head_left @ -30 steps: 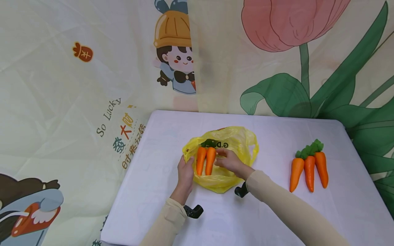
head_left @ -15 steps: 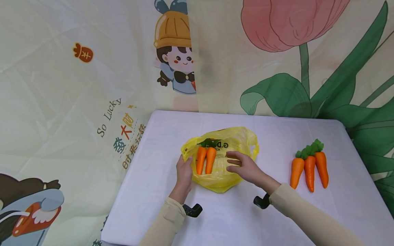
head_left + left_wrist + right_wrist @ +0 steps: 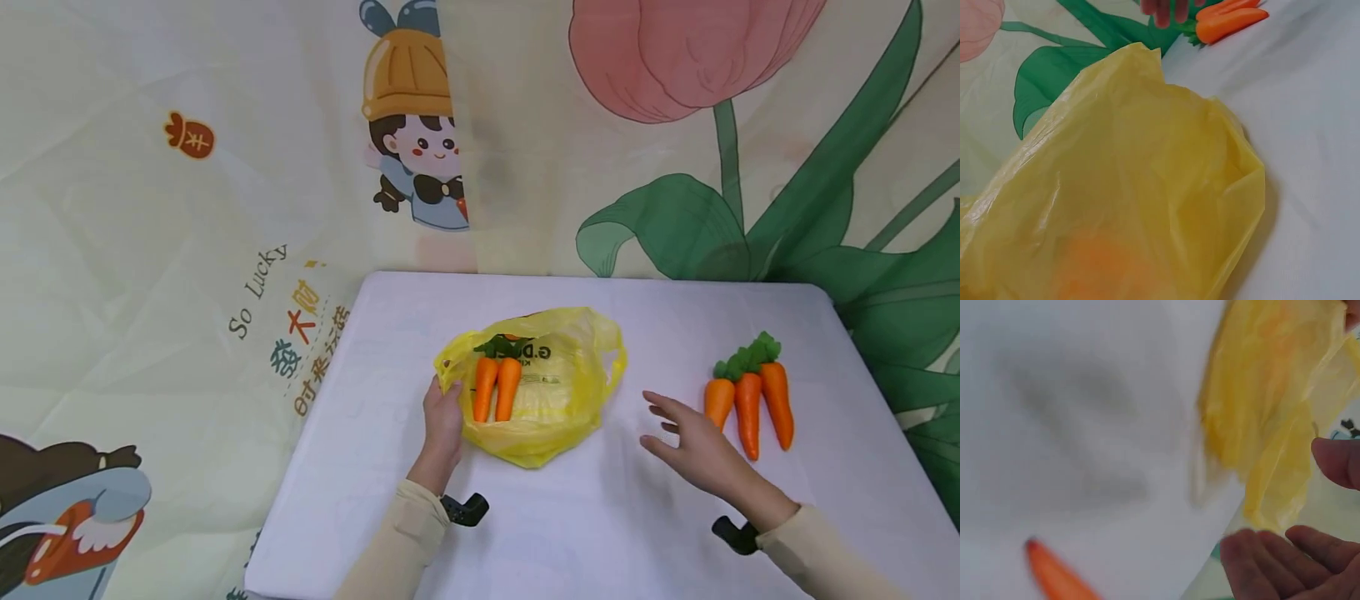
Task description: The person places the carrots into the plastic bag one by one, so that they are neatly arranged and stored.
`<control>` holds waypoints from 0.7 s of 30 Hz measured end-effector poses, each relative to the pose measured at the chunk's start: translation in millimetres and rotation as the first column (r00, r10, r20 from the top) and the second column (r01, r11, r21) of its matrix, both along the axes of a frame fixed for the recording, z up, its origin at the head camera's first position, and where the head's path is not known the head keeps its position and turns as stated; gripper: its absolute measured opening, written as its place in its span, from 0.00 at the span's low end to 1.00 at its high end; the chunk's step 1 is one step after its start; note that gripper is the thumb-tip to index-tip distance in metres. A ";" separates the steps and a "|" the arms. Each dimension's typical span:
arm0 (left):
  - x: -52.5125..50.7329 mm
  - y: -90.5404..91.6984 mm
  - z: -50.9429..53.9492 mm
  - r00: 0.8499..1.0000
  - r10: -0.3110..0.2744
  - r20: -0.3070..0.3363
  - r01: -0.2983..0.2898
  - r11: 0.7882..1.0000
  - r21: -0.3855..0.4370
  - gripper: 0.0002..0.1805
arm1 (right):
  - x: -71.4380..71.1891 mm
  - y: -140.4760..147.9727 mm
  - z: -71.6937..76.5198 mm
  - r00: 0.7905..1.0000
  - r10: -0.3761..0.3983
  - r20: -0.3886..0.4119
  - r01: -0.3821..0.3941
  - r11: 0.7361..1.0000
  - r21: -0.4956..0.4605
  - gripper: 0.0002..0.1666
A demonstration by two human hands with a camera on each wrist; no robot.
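In the head view a yellow plastic bag lies spread open, with two carrots side by side in it. My left hand grips the bag's left edge. My right hand, fingers spread and holding nothing, is over the table between the bag and several carrots with green tops on the right, partly covering the nearest one. The left wrist view shows the bag close up, with a blurred orange shape through it. In the right wrist view, my right hand is apart from the bag.
A white-covered table carries everything. Behind it hangs a printed cloth with a cartoon figure and a large pink flower. A black device is on the left wrist and another on the right.
My right hand has left the inside of the bag and moved right, near the separate carrots, its fingers spreading. My left hand still grips the bag's edge. The head view has shifted slightly.
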State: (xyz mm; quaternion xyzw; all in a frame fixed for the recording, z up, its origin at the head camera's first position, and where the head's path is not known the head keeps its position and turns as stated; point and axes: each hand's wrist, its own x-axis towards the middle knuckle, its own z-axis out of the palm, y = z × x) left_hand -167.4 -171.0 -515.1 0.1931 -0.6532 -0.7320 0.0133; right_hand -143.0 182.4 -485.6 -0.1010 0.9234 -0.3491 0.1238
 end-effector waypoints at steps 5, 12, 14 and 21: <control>-0.9 -0.1 0.0 1.000 -0.004 0.003 0.004 1.000 -0.001 0.27 | 0.0 26.5 -3.9 0.988 -0.047 -0.150 0.083 0.966 0.243 0.55; -1.9 -1.4 -0.1 1.000 -0.005 -0.001 0.005 1.000 0.004 0.27 | -9.5 60.9 1.7 0.964 -0.088 -0.251 0.156 0.951 0.268 0.63; -2.4 -2.2 0.0 1.000 -0.003 -0.004 0.003 1.000 0.006 0.27 | -13.0 68.3 3.4 0.957 -0.108 -0.268 0.176 0.953 0.245 0.64; -4.4 -3.1 -0.5 1.000 0.002 -0.001 -0.002 1.000 0.022 0.27 | -21.4 84.8 1.9 0.959 -0.209 -0.190 0.247 0.946 0.208 0.68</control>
